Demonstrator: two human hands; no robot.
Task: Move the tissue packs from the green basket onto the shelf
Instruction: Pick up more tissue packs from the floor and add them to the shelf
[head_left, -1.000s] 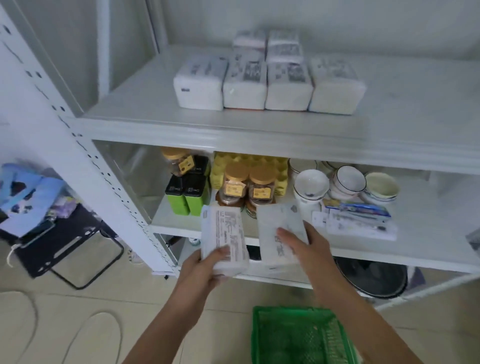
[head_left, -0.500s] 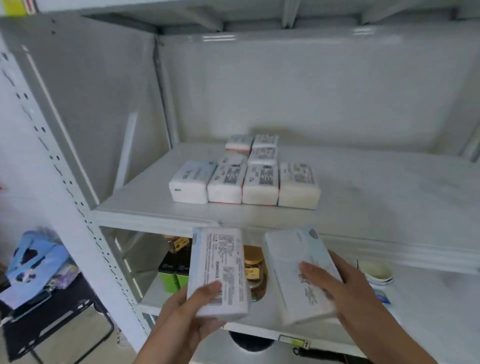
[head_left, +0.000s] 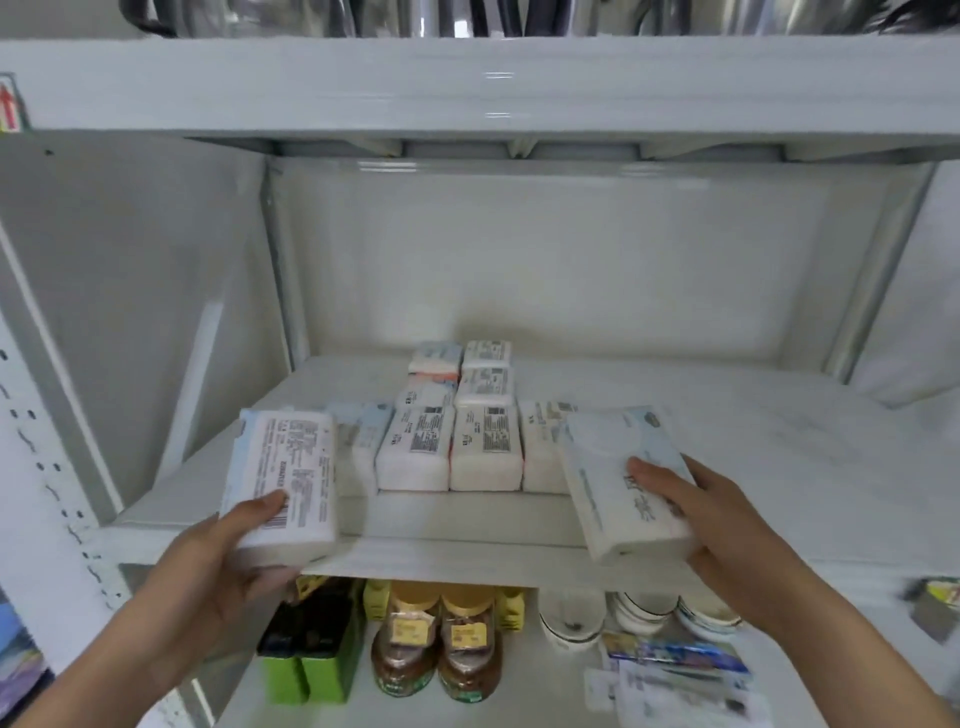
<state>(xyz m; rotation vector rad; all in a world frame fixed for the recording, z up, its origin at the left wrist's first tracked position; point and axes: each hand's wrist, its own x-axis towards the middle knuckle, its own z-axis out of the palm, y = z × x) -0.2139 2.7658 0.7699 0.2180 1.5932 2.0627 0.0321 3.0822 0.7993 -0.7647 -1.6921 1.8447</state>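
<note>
My left hand (head_left: 218, 577) grips a white tissue pack (head_left: 285, 473) with a printed label, held over the front left edge of the white shelf (head_left: 447, 551). Over the shelf's front edge further right, my right hand (head_left: 722, 519) holds a second tissue pack (head_left: 618, 478), tilted. Between the two, several tissue packs (head_left: 452, 441) stand in rows on the shelf, reaching toward the back wall. The green basket is out of view.
On the lower shelf stand green tins (head_left: 306, 660), two amber jars (head_left: 441, 649), white bowls (head_left: 644, 613) and loose packets (head_left: 675, 670). A shelf beam (head_left: 467, 88) runs overhead. A perforated upright (head_left: 47, 467) is on the left. The right part of the tissue shelf (head_left: 779, 457) is bare.
Both hands have risen from the lower shelf level up to the tissue shelf, carrying their packs and spreading apart. My view tilted upward and the green basket dropped out of sight.
</note>
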